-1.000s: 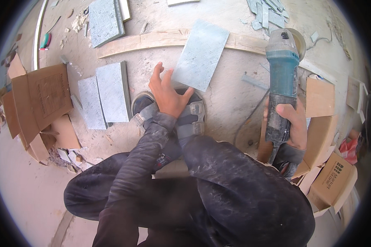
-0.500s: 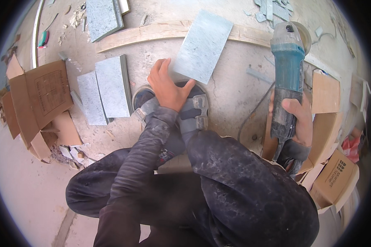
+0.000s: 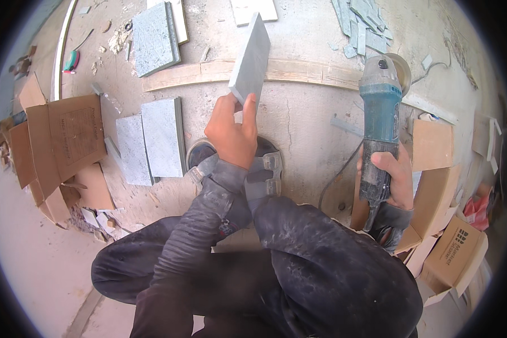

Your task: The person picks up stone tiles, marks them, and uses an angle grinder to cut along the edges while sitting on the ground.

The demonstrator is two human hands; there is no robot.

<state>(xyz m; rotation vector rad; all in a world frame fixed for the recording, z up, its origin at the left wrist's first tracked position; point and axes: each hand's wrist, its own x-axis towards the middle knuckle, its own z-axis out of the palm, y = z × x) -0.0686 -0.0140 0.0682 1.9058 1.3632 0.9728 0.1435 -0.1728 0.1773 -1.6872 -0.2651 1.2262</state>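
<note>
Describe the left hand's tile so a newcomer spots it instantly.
Find the pale wooden plank crossing the floor. A rectangular grey tile overlaps it in view, its near end in the left hand. Unlike the tiles lying flat to the left, this one is tilted steeply.

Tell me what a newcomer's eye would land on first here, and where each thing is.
The teal-and-black angle grinder stands out first, right of centre, held in the person's right grip. Next comes the grey stone tile at upper centre, tilted so its edge shows, pinched in the left grip. After those, the big cardboard box at the far left draws the eye.
</note>
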